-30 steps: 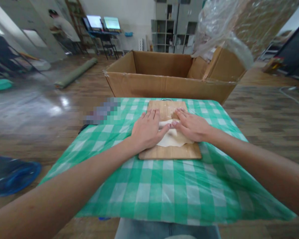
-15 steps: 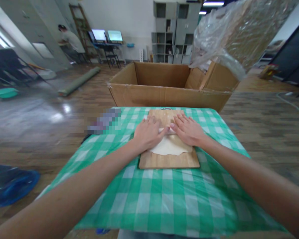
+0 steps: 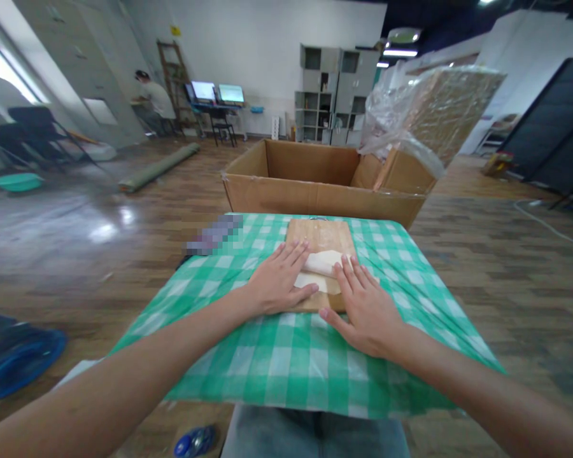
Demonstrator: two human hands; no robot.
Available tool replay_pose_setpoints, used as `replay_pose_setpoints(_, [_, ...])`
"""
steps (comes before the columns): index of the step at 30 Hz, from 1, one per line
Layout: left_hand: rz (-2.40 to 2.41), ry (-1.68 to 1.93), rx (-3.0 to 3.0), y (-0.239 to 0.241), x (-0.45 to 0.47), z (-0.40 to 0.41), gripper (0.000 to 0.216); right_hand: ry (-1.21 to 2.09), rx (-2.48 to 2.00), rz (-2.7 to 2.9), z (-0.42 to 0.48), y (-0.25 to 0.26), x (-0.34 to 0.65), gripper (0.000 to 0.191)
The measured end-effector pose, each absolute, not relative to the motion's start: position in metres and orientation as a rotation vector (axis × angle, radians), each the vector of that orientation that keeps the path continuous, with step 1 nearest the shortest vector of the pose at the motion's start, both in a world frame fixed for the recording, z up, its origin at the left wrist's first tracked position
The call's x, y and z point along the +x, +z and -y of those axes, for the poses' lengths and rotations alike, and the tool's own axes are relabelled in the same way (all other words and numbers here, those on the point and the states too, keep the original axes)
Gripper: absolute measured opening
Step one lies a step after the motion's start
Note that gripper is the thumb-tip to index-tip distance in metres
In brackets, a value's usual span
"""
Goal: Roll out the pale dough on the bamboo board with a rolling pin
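Note:
Pale dough [image 3: 319,283] lies on a wooden cutting board [image 3: 318,233], its far part lapped over into a thick white roll. Whether anything is inside the roll cannot be seen. My left hand [image 3: 281,280] rests flat at the roll's left end, fingers stretched forward and thumb over the near flap. On the other side, my right hand [image 3: 365,305] is spread, its fingertips on the right end of the roll and its thumb near the board's front edge. Both hands cover parts of the dough's edges.
A green checked cloth [image 3: 277,356] covers the table. Behind it stands an open cardboard box [image 3: 325,197] with plastic wrap. At the left table edge lies a blurred-out item [image 3: 214,235]. A bottle [image 3: 195,440] is on the floor; a person [image 3: 155,102] sits far back.
Both hands have drawn back toward me, the right one more, and moved farther apart. The dough roll between them shows more fully and looks thicker. The view has tilted up.

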State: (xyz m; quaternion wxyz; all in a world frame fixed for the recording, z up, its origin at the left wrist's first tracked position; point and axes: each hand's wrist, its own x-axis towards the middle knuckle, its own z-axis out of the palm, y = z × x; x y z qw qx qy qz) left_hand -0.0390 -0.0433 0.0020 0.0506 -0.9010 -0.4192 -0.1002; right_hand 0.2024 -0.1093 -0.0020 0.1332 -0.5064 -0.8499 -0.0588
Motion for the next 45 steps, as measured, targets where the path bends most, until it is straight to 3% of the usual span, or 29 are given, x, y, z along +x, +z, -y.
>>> replay_pose_setpoints(9, [1.388, -0.260, -2.783, 0.002, -0.011, -0.042, 0.086, 0.072, -1.636, 2.417, -0.002, -0.013, 0.228, 0.079])
replay_pose_setpoints(13, [1.422, -0.273, -2.745, 0.002, 0.001, -0.076, 0.086, -0.056, -1.444, 2.603, -0.054, -0.023, 0.247, 0.060])
replay_pose_setpoints(23, [1.406, -0.314, -2.709, -0.007, 0.008, -0.097, 0.086, -0.348, -1.464, 2.749, -0.074, -0.008, 0.249, 0.051])
replay_pose_setpoints(26, [1.420, -0.327, -2.685, -0.004, 0.007, -0.085, 0.085, -0.316, -1.463, 2.715, -0.059, -0.006, 0.244, 0.057])
replay_pose_setpoints(32, [1.516, -0.411, -2.683, 0.000, -0.001, -0.038, 0.081, -0.157, -1.664, 2.416, -0.014, -0.006, 0.229, 0.088])
replay_pose_setpoints(45, [1.436, -0.445, -2.556, -0.016, -0.013, 0.076, 0.088, -0.157, -1.383, 2.601, 0.076, 0.000, 0.232, 0.092])
